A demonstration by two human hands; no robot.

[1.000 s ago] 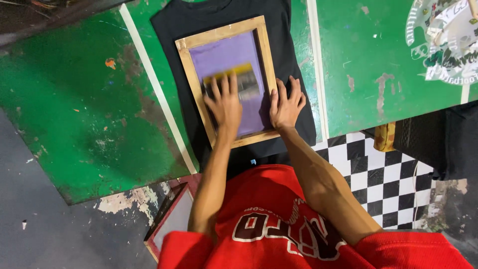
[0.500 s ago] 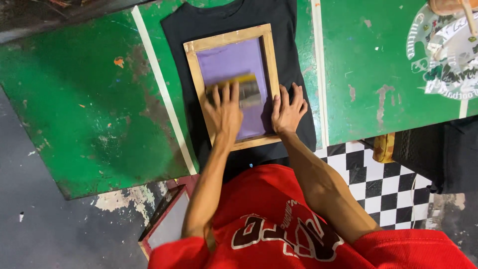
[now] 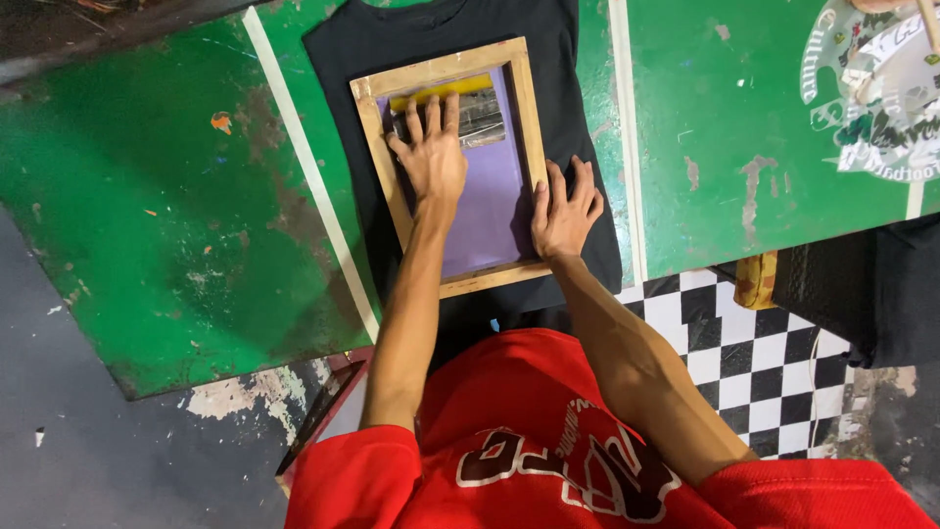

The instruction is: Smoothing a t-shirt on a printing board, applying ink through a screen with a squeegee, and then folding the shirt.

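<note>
A wooden screen frame (image 3: pixel 530 108) with purple mesh (image 3: pixel 487 227) lies on a black T-shirt (image 3: pixel 338 83) spread over the green table (image 3: pixel 147 196). My left hand (image 3: pixel 433 155) is at the far end of the mesh. It presses on a yellow squeegee (image 3: pixel 431 96), with the fingers laid over its blade. My right hand (image 3: pixel 565 211) lies flat with spread fingers, across the frame's right rail and the shirt beside it. My red shirt fills the bottom of the view.
White tape lines (image 3: pixel 308 176) cross the table on both sides of the shirt. A white printed sheet (image 3: pixel 881 108) lies at the far right. Below the table edge are a checkered floor (image 3: pixel 725 333), a yellow object (image 3: pixel 756 279) and a leaning frame (image 3: pixel 323 411).
My left hand has slid the squeegee from the near half of the mesh to its far end. My right hand has stayed on the frame's right rail.
</note>
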